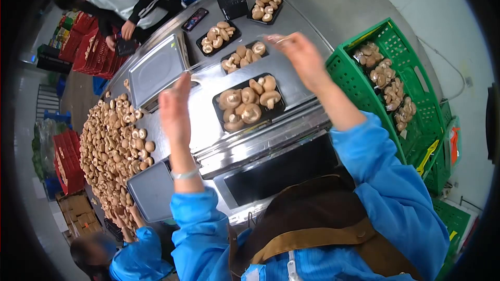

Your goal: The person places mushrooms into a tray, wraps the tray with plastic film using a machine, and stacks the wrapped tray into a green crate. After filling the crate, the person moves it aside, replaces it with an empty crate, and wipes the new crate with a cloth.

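My left hand (176,112) is raised over the steel worktop with its fingers stretched out, slightly blurred. My right hand (302,60) reaches in from the right, fingers extended and also a little smeared. Nothing distinct shows in either hand. Between and below them lies a black tray of mushrooms (249,100), at the near edge of the steel surface. A second mushroom tray (242,58) sits just beyond it, near my right fingertips. Farther back are two more filled trays (219,37) (265,8).
A large mushroom heap (112,151) spreads at left, by a grey scale (159,70) and grey tray (152,192). A green crate (341,65) with packed mushrooms stands at right. Stacked black trays (231,0) and a phone (195,19) lie behind. Two co-workers are at left.
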A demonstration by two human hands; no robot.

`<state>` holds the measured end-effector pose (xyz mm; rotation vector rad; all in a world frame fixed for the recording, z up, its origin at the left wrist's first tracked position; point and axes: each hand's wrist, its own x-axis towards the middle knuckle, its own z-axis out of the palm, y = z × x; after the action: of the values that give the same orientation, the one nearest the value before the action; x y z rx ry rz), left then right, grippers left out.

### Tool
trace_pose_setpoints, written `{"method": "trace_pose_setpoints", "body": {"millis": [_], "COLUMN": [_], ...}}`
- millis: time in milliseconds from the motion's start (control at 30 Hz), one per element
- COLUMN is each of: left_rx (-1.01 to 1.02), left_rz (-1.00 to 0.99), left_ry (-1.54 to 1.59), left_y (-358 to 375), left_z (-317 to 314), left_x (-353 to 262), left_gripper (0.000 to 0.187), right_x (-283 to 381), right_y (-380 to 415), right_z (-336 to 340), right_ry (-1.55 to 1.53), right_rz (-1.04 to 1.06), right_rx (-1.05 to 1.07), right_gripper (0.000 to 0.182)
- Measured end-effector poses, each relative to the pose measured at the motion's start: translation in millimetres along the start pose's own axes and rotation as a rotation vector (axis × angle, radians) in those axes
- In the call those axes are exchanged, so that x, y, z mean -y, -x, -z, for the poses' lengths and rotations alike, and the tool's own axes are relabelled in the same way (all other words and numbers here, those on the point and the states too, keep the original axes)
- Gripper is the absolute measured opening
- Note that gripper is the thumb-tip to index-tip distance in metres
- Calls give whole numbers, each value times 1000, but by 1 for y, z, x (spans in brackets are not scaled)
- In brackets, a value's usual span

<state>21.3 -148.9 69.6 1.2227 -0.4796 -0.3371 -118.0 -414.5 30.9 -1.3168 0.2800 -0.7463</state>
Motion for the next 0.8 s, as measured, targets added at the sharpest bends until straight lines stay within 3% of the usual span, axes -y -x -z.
{"method": "trace_pose_setpoints", "body": {"millis": [67, 133, 233, 333, 367, 400, 433, 567, 600, 633, 700, 800], "left_rx": [21, 132, 162, 179, 224, 269, 285, 237, 172, 182, 189, 193], "left_rz": [-29, 163, 279, 447, 582, 722, 731, 383, 392, 408, 435, 292], "left_ry": [-508, -826, -903, -300, -325, -350, -364, -667, -656, -662, -619, -743], "left_y": [-16, -3, -3, 2, 8, 18, 29, 73, 81, 80, 76, 77], "left_z": [28, 17, 24, 22, 17, 15, 17, 15, 11, 11, 11, 15], "left_x": [77, 97, 108, 91, 79, 70, 73, 79, 77, 76, 75, 80], "left_gripper": [30, 22, 18, 25, 29, 33, 38, 46, 46, 46, 44, 44], "right_x": [-51, -93, -80, -45, -49, -52, -51, -29, -27, -42, -49, -53], "right_y": [-13, -10, -10, -8, -4, 5, 17, 49, 65, 70, 67, 65], "right_z": [0, 1, -3, 1, 9, 18, 24, 20, 21, 25, 29, 34], "right_ry": [687, 981, 959, 696, 654, 681, 708, 812, 809, 873, 796, 829], "right_rz": [-72, -121, -255, -514, -593, -515, -436, -266, -214, -26, -86, -88], "right_rx": [156, 394, 540, 612, 644, 638, 631, 503, 453, 393, 330, 503], "right_gripper": [16, 16, 23, 32, 37, 39, 42, 41, 40, 38, 37, 32]}}
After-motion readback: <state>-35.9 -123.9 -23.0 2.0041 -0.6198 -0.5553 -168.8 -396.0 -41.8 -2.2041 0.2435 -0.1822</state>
